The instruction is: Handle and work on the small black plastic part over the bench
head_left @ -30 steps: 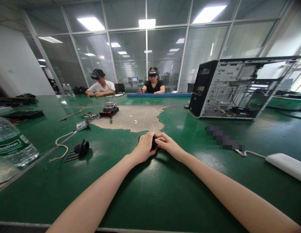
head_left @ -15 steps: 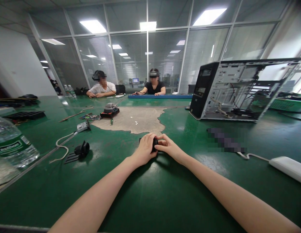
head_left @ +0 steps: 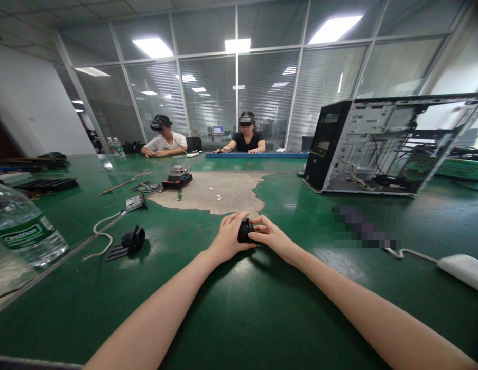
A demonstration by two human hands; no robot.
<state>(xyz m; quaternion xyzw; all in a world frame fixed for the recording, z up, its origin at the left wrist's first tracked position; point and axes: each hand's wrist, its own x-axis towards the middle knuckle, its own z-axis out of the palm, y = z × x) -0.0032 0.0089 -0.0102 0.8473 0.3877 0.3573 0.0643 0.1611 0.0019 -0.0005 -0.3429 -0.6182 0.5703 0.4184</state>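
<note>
Between my two hands is a small black round part (head_left: 244, 231), just above or on the green table, with much of it hidden by fingers. My left hand (head_left: 228, 237) curls round its left side, thumb underneath at the near edge. From the right, the bent fingertips and thumb of my right hand (head_left: 273, 234) grip the same part. Off to the left lies another black part (head_left: 133, 238), with a round collar and flat prongs, touched by neither hand.
An open computer case (head_left: 331, 149) stands at the right. A blurred dark object (head_left: 362, 225) and a white power strip (head_left: 464, 268) lie nearer. At left are a water bottle (head_left: 29, 231), a metal bracket (head_left: 135, 202) and a heat-sink fan (head_left: 178, 176). Two people sit opposite.
My left hand has opened its grip slightly, so more of the black part shows between the hands. My right hand stays on it. The whole view has shifted a little.
</note>
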